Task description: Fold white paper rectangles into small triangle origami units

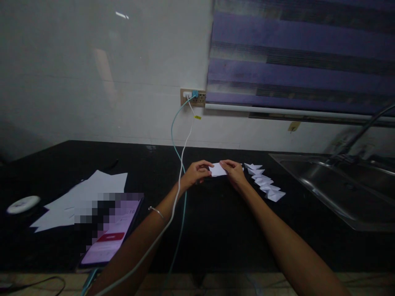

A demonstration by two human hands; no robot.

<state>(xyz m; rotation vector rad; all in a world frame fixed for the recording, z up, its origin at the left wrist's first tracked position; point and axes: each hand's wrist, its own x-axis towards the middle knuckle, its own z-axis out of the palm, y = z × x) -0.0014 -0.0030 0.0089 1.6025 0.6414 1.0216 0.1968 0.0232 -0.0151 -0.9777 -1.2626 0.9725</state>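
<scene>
A small folded piece of white paper is held between my two hands above the black countertop. My left hand pinches its left edge between thumb and fingers. At the opposite edge, my right hand grips the paper with the thumb on top. Just right of my right hand, several folded white paper boats stand in a slanting row. How the held paper is folded underneath cannot be made out.
White sheets of paper and a lit phone lie at the left, beside a white oval object. Charging cables hang from the wall socket across my left arm. A steel sink is at the right.
</scene>
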